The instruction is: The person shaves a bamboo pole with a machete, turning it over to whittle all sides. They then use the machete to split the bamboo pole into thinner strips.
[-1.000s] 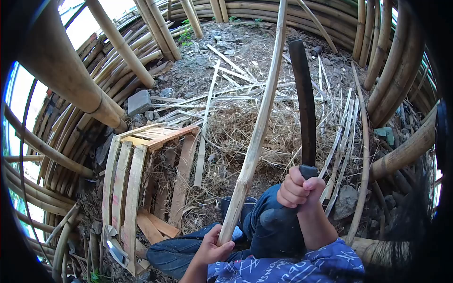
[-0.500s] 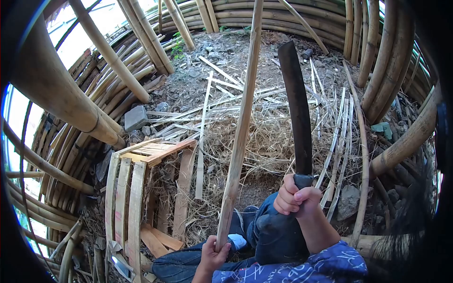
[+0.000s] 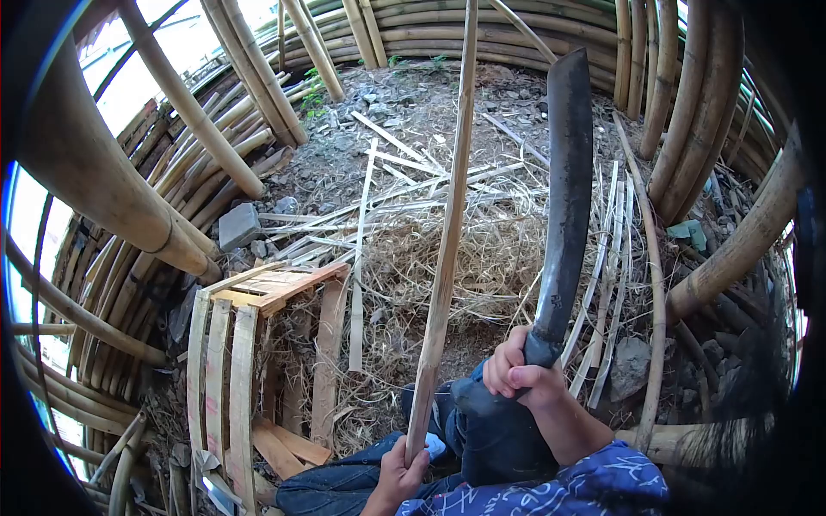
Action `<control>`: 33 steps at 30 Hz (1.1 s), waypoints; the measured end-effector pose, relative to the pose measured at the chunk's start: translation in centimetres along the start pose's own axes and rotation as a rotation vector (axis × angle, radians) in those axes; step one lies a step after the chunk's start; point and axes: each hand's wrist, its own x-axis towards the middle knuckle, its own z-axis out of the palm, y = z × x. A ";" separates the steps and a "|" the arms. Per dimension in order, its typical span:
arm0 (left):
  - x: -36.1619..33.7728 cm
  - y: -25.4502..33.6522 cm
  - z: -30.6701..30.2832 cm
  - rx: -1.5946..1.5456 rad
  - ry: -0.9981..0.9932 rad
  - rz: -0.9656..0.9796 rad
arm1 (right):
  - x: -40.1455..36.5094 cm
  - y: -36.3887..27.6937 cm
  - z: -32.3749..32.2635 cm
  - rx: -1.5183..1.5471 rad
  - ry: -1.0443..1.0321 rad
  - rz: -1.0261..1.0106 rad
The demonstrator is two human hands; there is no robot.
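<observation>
Left hand [image 3: 400, 469]: grip clamped on the foot of one strip [image 3: 447, 241], bamboo, held near upright over the knees, top out of frame. Right hand [image 3: 516, 374]: grip fisted round the handle of one machete [image 3: 568, 189], blade raised just right of the strip, not touching it. Judged a trimming stroke: best to keep the left grip low, well under the blade, and cut away from the body. One crate [image 3: 228, 344] at left; one grey block [image 3: 238, 225]; slivers on the ground past counting.

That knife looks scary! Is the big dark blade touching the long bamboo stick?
Apart. The head view shows straw-covered ground between the long dark curved metal machete and the pale straight bamboo stick.
</observation>
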 end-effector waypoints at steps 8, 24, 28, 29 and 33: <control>-0.6 -1.3 -0.1 0.284 -0.035 0.136 | -0.2 -2.3 0.1 -0.150 0.194 -0.059; -1.9 0.8 3.1 0.296 -0.160 0.183 | -2.9 -8.5 -1.8 -1.824 0.371 -0.218; -1.4 2.7 2.6 0.383 -0.267 0.094 | -4.0 -9.1 -2.6 -2.086 0.130 -0.281; -1.5 2.8 2.4 0.337 -0.340 0.011 | -4.3 -9.1 -2.8 -2.152 0.035 -0.266; -1.3 0.9 1.6 0.113 -0.474 -0.103 | -4.8 -9.3 -3.3 -2.124 -0.102 -0.215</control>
